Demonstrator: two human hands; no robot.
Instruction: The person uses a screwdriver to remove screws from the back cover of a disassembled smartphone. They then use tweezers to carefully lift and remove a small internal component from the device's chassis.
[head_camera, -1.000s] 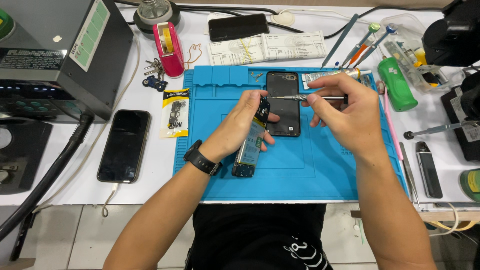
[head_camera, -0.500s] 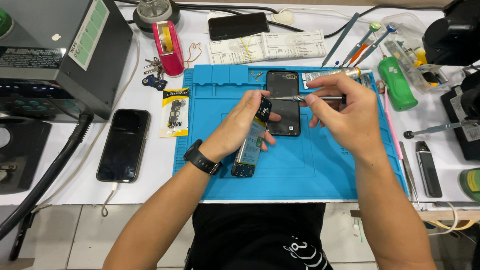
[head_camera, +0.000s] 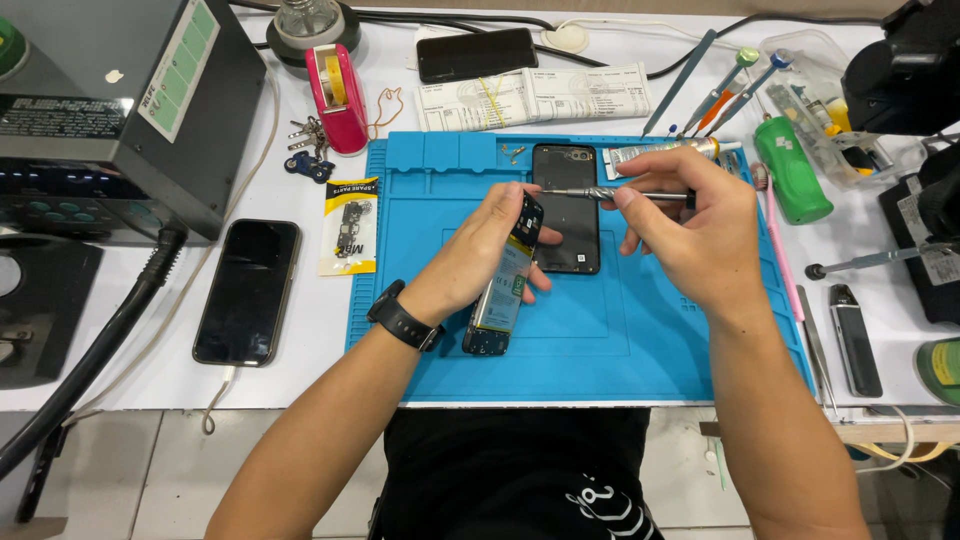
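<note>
My left hand (head_camera: 480, 250) grips an opened phone (head_camera: 503, 290) tilted on its side above the blue work mat (head_camera: 420, 340), its battery and inner board showing. My right hand (head_camera: 690, 235) holds a thin screwdriver (head_camera: 600, 193) level, its tip pointing left toward the top end of the phone. A black back cover (head_camera: 567, 210) lies flat on the mat between and behind the two hands. A dark watch sits on my left wrist (head_camera: 403, 318).
A black phone (head_camera: 247, 290) with a cable lies left of the mat beside a yellow spare-part packet (head_camera: 350, 225). A grey machine (head_camera: 110, 100) stands at far left. Pink tape holder (head_camera: 335, 85), keys, another phone (head_camera: 477, 53), papers, green bottle (head_camera: 792, 170) and tools surround the mat.
The screwdriver tip has shifted slightly left toward the phone's top end. Both hands otherwise keep their places.
</note>
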